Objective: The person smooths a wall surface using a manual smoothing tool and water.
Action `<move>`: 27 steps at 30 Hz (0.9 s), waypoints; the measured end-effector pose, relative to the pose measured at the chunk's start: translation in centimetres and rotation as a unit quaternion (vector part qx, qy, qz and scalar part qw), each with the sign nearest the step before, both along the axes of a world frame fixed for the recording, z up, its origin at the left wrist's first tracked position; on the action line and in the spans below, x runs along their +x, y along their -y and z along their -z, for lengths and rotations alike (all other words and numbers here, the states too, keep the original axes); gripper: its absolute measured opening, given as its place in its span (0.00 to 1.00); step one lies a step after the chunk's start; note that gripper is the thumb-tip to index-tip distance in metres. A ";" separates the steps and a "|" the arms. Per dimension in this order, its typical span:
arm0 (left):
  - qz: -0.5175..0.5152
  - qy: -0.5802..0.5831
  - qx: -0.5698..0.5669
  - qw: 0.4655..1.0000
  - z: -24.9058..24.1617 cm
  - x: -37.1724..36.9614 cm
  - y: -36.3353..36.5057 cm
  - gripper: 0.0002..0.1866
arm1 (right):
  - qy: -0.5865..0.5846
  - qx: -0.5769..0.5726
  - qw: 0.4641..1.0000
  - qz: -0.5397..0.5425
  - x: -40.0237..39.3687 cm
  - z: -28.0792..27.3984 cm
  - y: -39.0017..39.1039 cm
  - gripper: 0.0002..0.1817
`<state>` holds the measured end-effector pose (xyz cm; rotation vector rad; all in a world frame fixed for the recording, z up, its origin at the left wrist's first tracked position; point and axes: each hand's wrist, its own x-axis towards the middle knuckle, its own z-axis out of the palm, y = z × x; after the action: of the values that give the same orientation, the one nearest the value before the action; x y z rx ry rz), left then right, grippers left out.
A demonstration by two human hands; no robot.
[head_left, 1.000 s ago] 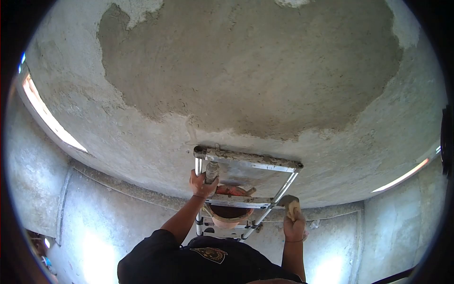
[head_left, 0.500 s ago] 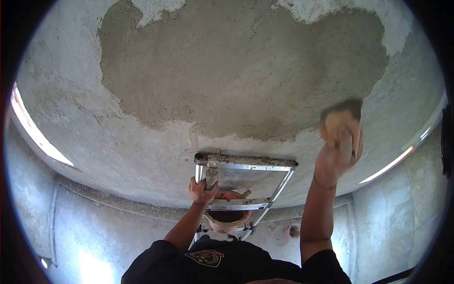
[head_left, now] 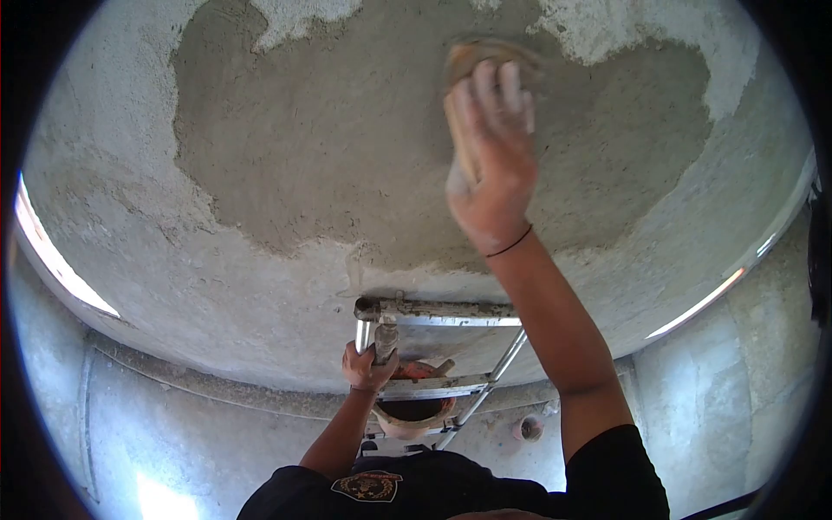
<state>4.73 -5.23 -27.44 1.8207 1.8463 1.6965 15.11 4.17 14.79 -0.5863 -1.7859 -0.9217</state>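
Note:
My right hand (head_left: 498, 156) is closed on a tan float or sponge block (head_left: 468, 65), somewhat blurred, and presses it to the upper middle of a dark, damp plaster patch (head_left: 347, 147) on the wall. Lower down, my left hand (head_left: 368, 366) wraps round the upper left side of a metal ladder (head_left: 451, 312). A mortar-coated cylindrical handle (head_left: 386, 340) stands upright against that hand; whether my fingers also hold it is hard to tell.
Behind the ladder rungs hangs or stands a bucket (head_left: 416, 420) with something reddish and a stick at its rim. A small pail (head_left: 527, 427) is on the floor (head_left: 286, 442). Bright openings show at far left and right.
My right hand has swept up and to the left across the damp patch with the block. My left hand has stayed at the ladder. The view has shifted slightly.

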 end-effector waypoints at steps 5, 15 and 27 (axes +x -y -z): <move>-0.001 -0.007 -0.015 1.000 0.2 0.1 -0.1 0.16 | 0.115 -0.083 0.986 -0.090 -1.7 3.6 1.2 0.20; -0.006 0.002 0.017 1.000 -0.2 0.1 -0.1 0.16 | -0.199 0.113 0.972 -0.059 4.1 -3.2 5.5 0.21; -0.019 -0.003 0.030 0.999 -0.3 0.3 -0.1 0.16 | 0.063 -0.054 0.991 -0.109 -5.4 2.0 0.9 0.22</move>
<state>5.04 -5.12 -27.13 1.8244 1.8639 1.7816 9.70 3.28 12.77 -0.3975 -1.9787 -0.7300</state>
